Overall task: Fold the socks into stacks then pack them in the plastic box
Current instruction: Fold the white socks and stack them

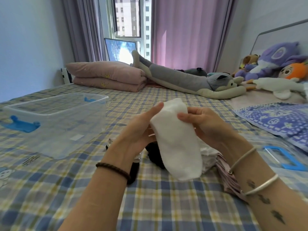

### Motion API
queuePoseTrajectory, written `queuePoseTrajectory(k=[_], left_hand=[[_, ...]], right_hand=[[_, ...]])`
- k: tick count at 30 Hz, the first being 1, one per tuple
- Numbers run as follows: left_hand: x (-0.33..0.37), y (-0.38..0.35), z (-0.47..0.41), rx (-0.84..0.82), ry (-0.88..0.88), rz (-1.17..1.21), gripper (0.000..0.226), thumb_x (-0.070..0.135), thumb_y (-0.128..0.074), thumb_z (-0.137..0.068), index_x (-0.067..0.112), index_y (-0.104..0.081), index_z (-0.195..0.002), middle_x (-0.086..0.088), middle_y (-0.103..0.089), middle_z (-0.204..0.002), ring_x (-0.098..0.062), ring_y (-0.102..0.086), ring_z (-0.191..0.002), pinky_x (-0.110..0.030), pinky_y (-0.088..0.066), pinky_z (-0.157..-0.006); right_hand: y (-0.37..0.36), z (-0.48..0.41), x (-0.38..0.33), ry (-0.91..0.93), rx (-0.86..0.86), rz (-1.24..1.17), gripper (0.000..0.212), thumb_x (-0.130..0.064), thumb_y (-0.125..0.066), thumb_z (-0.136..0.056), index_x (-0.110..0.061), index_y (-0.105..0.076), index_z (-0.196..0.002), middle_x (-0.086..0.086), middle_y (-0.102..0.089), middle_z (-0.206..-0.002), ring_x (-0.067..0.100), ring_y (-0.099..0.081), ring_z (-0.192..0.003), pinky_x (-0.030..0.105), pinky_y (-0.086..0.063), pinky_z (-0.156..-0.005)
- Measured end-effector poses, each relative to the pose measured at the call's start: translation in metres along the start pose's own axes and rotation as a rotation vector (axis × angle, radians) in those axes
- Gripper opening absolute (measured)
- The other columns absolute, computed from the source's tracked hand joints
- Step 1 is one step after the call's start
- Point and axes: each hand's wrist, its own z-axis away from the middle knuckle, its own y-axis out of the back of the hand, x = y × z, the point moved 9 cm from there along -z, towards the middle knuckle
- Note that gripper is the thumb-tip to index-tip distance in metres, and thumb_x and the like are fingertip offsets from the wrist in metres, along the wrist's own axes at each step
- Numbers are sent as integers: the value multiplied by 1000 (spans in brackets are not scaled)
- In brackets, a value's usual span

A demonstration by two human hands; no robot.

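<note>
A white sock [176, 139] hangs lengthwise above the bed, toe end toward me. My left hand [138, 130] grips its left edge near the cuff, thumb on top. My right hand [205, 125] pinches the right edge near the cuff. Under the sock lies a pile of socks [208, 157]: black ones, white ones and a pink striped one, partly hidden by my hands. The clear plastic box [55, 124] with blue latches stands open on the bed to the left, with nothing visible inside.
The checked bedsheet [166, 205] covers the bed. The box lid with a blue handle [283, 160] lies at the right. A blue patterned pillow [280, 120], several plush toys [275, 64], a long grey plush [191, 80] and folded pink quilts [108, 75] sit farther back.
</note>
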Motion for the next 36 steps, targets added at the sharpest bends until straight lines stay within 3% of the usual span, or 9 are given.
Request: queuePoseTrajectory(k=[4,7,10,14,16,18,22,27,36], left_hand=[[-13,0,1,1,80,-110,27,28,-68,-75,12,-63,-97,-1,-72,-79,-10,-68,-65,-22,-52,-52],[-8,13,-1,155,36,-71,65,12,-69,-77,11,-38,-135,-8,-64,-99,-14,-65,-70,-20,-50,-46],[2,27,-3,321,-97,-129,65,11,-68,-79,22,-36,-135,-16,-59,-116,-22,-63,-84,-24,-49,-53],[14,34,3,415,-212,-218,14,17,-60,-86,29,-59,-92,-15,-60,-115,-22,-56,-83,-28,-44,-58],[12,29,1,336,-198,-285,14,20,-57,-88,29,-62,-79,-10,-60,-105,-17,-54,-80,-26,-43,-56],[9,14,-1,190,-155,-372,6,23,-65,-83,24,-62,-89,-7,-60,-103,-16,-59,-84,-27,-49,-62],[1,8,-5,135,-111,-690,52,14,-76,-70,13,-51,-115,-13,-59,-112,-28,-60,-102,-45,-51,-88],[23,10,3,274,-279,-818,9,19,-71,-74,19,-66,-81,-16,-65,-97,-28,-58,-99,-39,-48,-84],[22,-17,-8,173,-174,-310,10,22,-55,-91,16,-62,-87,2,-65,-80,-8,-61,-67,-18,-50,-54]], right_hand=[[18,0,6,-41,241,-42,17,-12,-56,-88,-5,-61,-103,6,-69,-84,15,-66,-67,24,-53,-52],[32,2,9,-35,391,95,38,-22,-57,-89,-6,-48,-123,5,-58,-96,14,-58,-74,24,-45,-53],[13,2,9,-53,191,213,59,-35,-62,-82,-24,-34,-133,4,-57,-108,15,-61,-84,22,-51,-55],[-10,4,9,-38,-58,291,49,-10,-72,-72,-31,-51,-111,0,-68,-84,13,-65,-81,22,-55,-66],[-8,3,5,-1,-34,286,38,-3,-71,-73,-24,-58,-102,1,-68,-81,14,-64,-78,20,-54,-64],[-4,3,1,38,17,340,32,-6,-70,-76,-16,-59,-104,4,-66,-87,15,-63,-82,18,-53,-64],[-2,3,-7,134,79,501,31,-10,-71,-76,-11,-60,-105,-4,-62,-86,7,-60,-77,10,-51,-59],[5,6,-19,202,133,496,13,-12,-72,-75,-19,-62,-79,-6,-60,-71,1,-57,-62,6,-44,-51],[13,15,3,-116,-62,91,31,-25,-69,-70,-18,-63,-99,-2,-72,-83,10,-69,-71,22,-55,-57]])
